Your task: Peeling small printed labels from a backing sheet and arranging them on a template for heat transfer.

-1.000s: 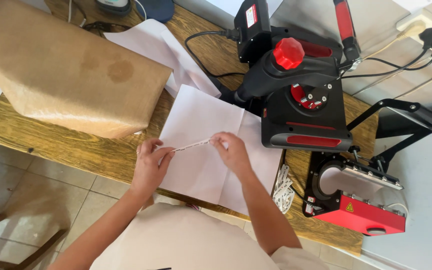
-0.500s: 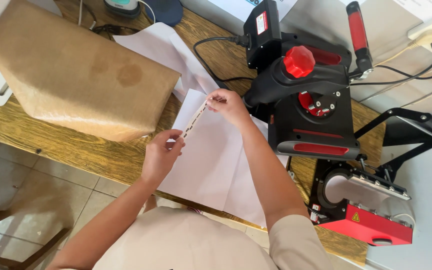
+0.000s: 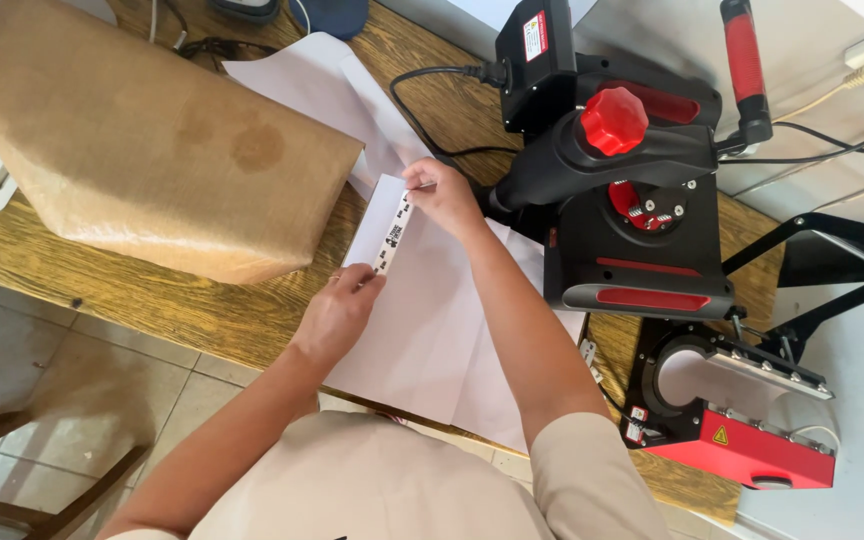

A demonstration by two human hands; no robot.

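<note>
A narrow white strip with dark printed marks [image 3: 391, 235] is stretched between my two hands, just above a large white paper sheet [image 3: 432, 320] on the wooden table [image 3: 142, 300]. My right hand [image 3: 442, 195] pinches the strip's far end close to the black and red heat press [image 3: 622, 190]. My left hand [image 3: 337, 310] pinches the near end, nearer the table's front edge. The strip lies along the left edge of the sheet.
A brown, paper-like covered pad [image 3: 142, 140] lies at the left on the table. More white sheets [image 3: 322, 90] lie behind. A red and black mug press [image 3: 742, 420] stands at the right. Cables [image 3: 432, 80] run across the back. A tiled floor [image 3: 42, 380] shows below.
Both hands have turned the strip from lying crosswise to running lengthwise, and moved it up and left over the sheet. My right hand went toward the press.
</note>
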